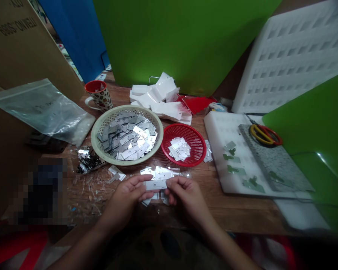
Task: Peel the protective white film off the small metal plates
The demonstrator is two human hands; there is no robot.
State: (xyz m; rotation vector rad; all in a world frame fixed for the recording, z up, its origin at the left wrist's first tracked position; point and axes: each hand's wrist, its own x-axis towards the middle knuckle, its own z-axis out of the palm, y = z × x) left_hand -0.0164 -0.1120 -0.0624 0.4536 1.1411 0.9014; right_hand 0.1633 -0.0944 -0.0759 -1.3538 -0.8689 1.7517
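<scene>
Between my two hands is a flat, pale metal plate (pixel 155 185) with a dark hole near its middle. My left hand (pixel 129 193) grips its left end between thumb and fingers, and my right hand (pixel 184 191) pinches its right end. Behind and below it, similar loose plates (pixel 163 172) lie on the wooden table. A cream basket (pixel 93 144) full of grey metal plates stands beyond my left hand. Right of that, a red basket (pixel 198 152) holds a smaller heap of white or silvery plates (pixel 180 149).
A mug (pixel 103 98), white paper strips (pixel 163 97) and a zip bag (pixel 45 112) stand or lie further back. Small dark metal parts (pixel 88 159) lie at left. On the right, scissors (pixel 266 135) rest on a grey slab (pixel 273 165) over white foam (pixel 214 127).
</scene>
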